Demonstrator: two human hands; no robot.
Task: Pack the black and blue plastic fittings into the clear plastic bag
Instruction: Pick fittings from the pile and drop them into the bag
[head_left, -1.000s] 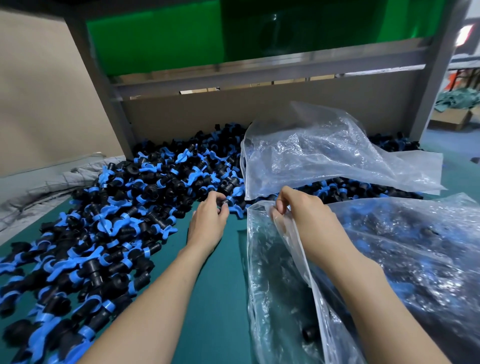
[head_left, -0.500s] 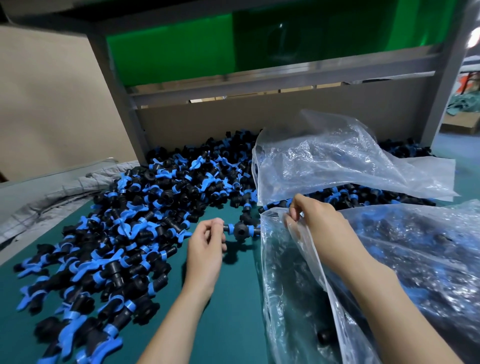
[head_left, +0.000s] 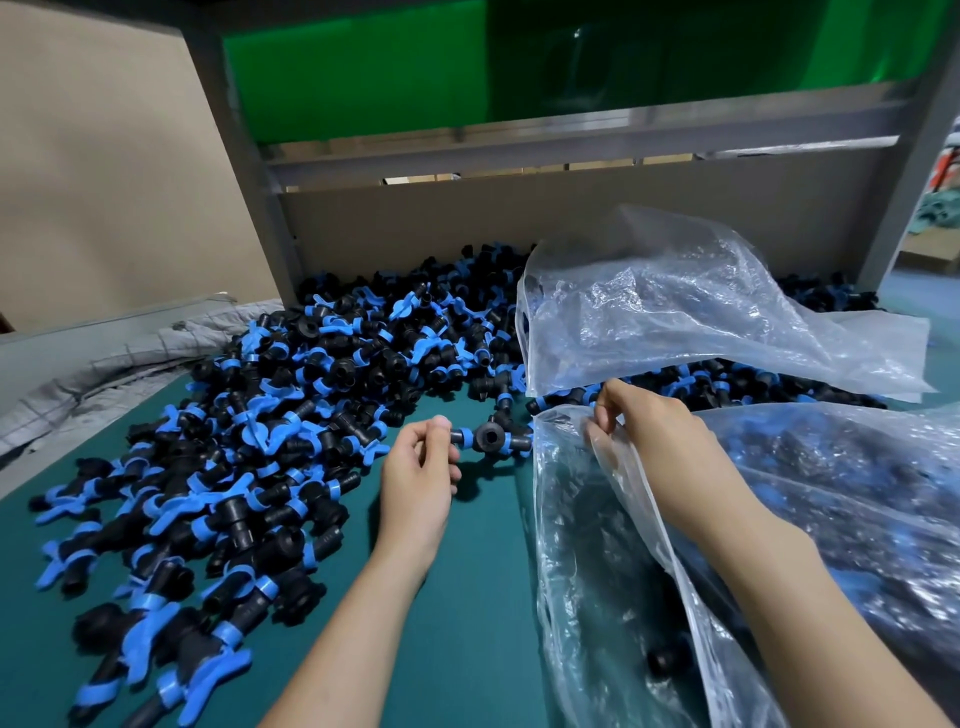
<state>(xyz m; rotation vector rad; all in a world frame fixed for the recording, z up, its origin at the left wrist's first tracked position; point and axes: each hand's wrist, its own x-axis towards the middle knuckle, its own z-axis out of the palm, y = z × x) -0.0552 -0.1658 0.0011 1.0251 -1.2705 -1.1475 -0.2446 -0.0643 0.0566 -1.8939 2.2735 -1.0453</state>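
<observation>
Your left hand (head_left: 418, 483) pinches the fitting (head_left: 491, 438) by its left end, long axis pointing right toward the bag (head_left: 582, 545) mouth just beside it, which your right hand (head_left: 649, 431) pinches open.

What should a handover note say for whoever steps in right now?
Left hand pinches one fitting by its end, beside the clear bag mouth.
Right hand pinches the bag's rim, holding it open.
Done: some fittings lie inside the bag.
Left: drop in the held fitting, then the large pile on the green table.
A second bag drapes the pile's far side.
</observation>
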